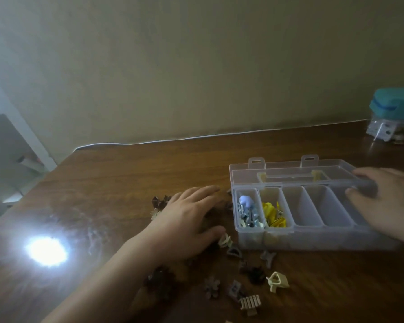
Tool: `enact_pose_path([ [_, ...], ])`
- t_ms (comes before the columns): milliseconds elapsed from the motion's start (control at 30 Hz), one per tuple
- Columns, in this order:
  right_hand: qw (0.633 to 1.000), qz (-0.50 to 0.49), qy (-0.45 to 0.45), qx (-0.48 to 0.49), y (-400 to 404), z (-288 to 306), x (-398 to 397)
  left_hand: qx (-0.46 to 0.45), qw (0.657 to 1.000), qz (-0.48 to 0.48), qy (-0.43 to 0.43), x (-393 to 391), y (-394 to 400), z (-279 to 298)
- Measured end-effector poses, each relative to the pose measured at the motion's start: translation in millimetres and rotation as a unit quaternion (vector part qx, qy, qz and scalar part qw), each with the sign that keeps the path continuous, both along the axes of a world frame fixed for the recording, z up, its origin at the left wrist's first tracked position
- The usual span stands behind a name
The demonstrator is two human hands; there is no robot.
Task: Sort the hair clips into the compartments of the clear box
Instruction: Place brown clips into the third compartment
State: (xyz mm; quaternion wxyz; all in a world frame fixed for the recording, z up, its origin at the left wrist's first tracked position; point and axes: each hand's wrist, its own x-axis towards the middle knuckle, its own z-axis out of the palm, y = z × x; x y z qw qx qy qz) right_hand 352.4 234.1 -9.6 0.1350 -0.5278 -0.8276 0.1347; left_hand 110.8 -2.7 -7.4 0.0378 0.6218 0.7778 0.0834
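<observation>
Nearest the camera, a beige ribbed clip [249, 302] lies at the near edge of the wooden counter [117, 183], among loose hair clips [231, 276] scattered in brown, grey and cream. Far left on the counter sits a bright glare spot [46, 251]. Rightward, the left hand [187, 220] lies palm down over the pile of clips, fingers spread and fairly straight; whether anything is pinched under it cannot be told. A cream clip [224, 240] touches its thumb tip, and a cream triangular clip [277, 281] lies nearer and to the right. Just right of that hand stands the clear box [313, 238], its lid [289, 171] folded open on the far side. Its leftmost compartment holds blue clips [248, 212], the next one yellow clips [273, 214]; the compartments further right show nothing inside. The right hand [387, 203] rests on the box's right end, fingers curled over the far rim and thumb inside the last compartment, holding the box. At the far right corner stands a teal-lidded container [395, 106].
</observation>
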Motion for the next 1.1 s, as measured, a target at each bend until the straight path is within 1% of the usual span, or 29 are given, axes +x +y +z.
enact_pose_path([
  [133, 1.000, 0.002, -0.016, -0.024, 13.3, -10.7, 8.7, -0.057, 0.998, -0.033, -0.023, -5.6, 29.5, 0.2],
  [200, 1.000, 0.006, -0.012, -0.019, 14.1, -10.9, 9.8, -0.066, 0.995, -0.050, -0.050, -12.9, 41.6, -2.0],
  [300, 1.000, 0.000, -0.007, -0.002, 15.9, -13.2, 10.8, -0.040, 0.995, -0.072, -0.063, -17.9, 50.2, -4.2],
  [467, 1.000, 0.011, -0.010, 0.005, 25.2, -21.0, 15.9, 0.037, 0.996, -0.074, -0.033, -13.2, 38.3, -8.2],
  [633, 1.000, 0.014, 0.019, 0.009, -4.8, 5.7, 5.0, 0.054, 0.992, -0.080, -0.081, -7.3, 30.0, -8.4],
  [700, 0.999, 0.019, 0.029, 0.010, -8.3, 8.1, 2.8, 0.079, 0.988, -0.066, -0.117, -6.4, 31.1, -9.2],
  [767, 0.999, 0.017, 0.031, 0.012, -7.1, 5.3, 2.2, 0.096, 0.987, -0.041, -0.123, -8.1, 31.7, -11.5],
  [867, 1.000, 0.004, 0.029, 0.006, -6.0, 2.3, 0.0, 0.089, 0.990, -0.020, -0.112, -11.8, 27.2, -12.1],
  [1000, 0.999, -0.005, 0.047, -0.009, -3.0, -3.4, -4.3, 0.079, 0.991, -0.024, -0.110, -13.6, 22.6, -7.5],
  [1100, 0.998, 0.000, 0.066, 0.007, 12.9, -18.3, 2.7, 0.049, 0.989, -0.042, -0.134, -13.6, 23.1, -0.8],
])
